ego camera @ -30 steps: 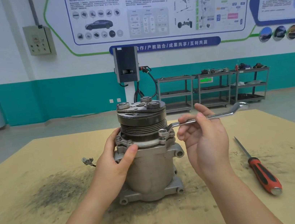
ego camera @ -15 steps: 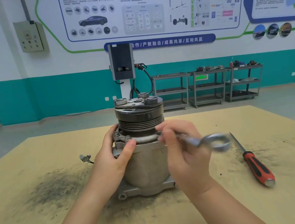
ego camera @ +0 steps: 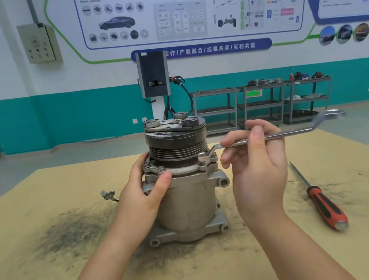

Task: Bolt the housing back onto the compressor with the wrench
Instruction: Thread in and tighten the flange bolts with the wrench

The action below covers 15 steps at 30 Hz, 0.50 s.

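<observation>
compressor [ego camera: 187, 201] stands upright on its mounting feet at the middle of the table [ego camera: 42, 266], its grooved black pulley [ego camera: 178, 145] on top and the silver body below. housing [ego camera: 178, 171], a flanged plate dotted with bolt heads, sits just under the pulley, seated on the compressor body. left hand [ego camera: 143, 193] wraps the compressor's left side, fingers curled behind the flange and thumb pressed across the front, just under the housing rim. right hand [ego camera: 257, 165] is to the right of the compressor, pinching the shank of the wrench [ego camera: 273, 136] between thumb and fingertips, the lower fingers loosely curled beneath. the wrench runs level out to the right from the compressor; its ring end is set over a bolt [ego camera: 203, 157] on the housing's right flange, and its open end is raised beyond the hand, slightly blurred. a red and black screwdriver [ego camera: 322, 201] lies on the table well to the right of the compressor, tip pointing away. a small grey connector [ego camera: 107, 195] with a wire lies left of the compressor, above a dark smear of grime [ego camera: 70, 229] on the table.
</observation>
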{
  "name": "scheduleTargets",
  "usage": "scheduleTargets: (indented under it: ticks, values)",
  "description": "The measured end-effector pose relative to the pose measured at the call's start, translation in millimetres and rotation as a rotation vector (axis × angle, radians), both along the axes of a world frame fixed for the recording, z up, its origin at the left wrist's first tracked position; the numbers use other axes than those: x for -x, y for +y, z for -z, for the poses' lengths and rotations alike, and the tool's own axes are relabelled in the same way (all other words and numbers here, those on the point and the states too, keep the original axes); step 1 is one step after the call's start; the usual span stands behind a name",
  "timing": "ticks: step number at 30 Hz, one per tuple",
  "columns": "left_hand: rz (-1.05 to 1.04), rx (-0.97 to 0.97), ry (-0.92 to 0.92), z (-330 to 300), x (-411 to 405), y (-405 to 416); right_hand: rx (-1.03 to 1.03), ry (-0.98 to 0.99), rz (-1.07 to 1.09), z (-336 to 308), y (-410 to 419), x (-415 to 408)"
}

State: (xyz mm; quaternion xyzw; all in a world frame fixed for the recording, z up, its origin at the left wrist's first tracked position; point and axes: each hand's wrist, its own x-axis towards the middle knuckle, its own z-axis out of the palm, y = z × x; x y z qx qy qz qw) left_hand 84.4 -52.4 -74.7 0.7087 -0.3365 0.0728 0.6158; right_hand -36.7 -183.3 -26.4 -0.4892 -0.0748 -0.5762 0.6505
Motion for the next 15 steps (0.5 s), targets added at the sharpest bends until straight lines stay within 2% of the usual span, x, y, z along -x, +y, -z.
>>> scheduleTargets:
  ticks: [3, 10, 15]
  values:
    - [0.004, -0.003, -0.004, -0.2, 0.6, 0.3, -0.195, 0.065, -0.141, -0.8, -10.1, -3.2]
    - [0.014, -0.02, -0.002, 0.2, 0.5, 0.9, -0.201, 0.092, -0.269, -2.5, -20.1, -4.9]
    - [0.019, -0.019, -0.011, 0.4, 0.0, 0.7, -0.422, 0.206, -0.578, -5.2, -35.5, -7.5]
